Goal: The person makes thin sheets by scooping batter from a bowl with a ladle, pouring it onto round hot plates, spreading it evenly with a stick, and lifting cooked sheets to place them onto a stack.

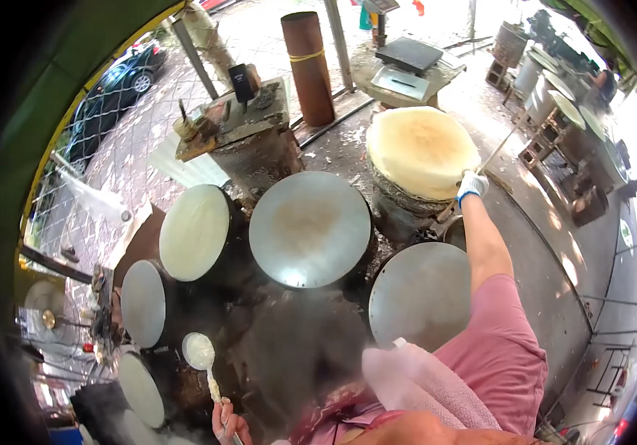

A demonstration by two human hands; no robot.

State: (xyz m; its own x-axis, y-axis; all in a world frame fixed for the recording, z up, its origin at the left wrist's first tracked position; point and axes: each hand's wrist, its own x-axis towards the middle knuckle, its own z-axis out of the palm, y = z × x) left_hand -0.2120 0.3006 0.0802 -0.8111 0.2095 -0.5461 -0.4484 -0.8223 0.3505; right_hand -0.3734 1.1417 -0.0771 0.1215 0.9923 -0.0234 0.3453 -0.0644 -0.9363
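My left hand (229,424) is closed round the handle of a ladle (199,351), whose bowl holds pale, thick batter. Batter also coats part of its handle. Across from it, my right hand (472,187), in a white glove with a blue cuff, reaches the right edge of a stack of large, thin round pancakes (422,148) on a drum. Its fingers look closed, but what they grip is hidden. A thin stick (503,141) runs up and right from beside that hand. Below the ladle hand's reach, a round griddle (144,302) stands at the left.
More round griddles stand in an arc: one with a pale sheet (194,232), a bare one (309,229) in the middle, another (422,293) near my right arm. Steam rises at lower left. A rusty pipe (308,70), a side table (259,111) and a wire fence are behind.
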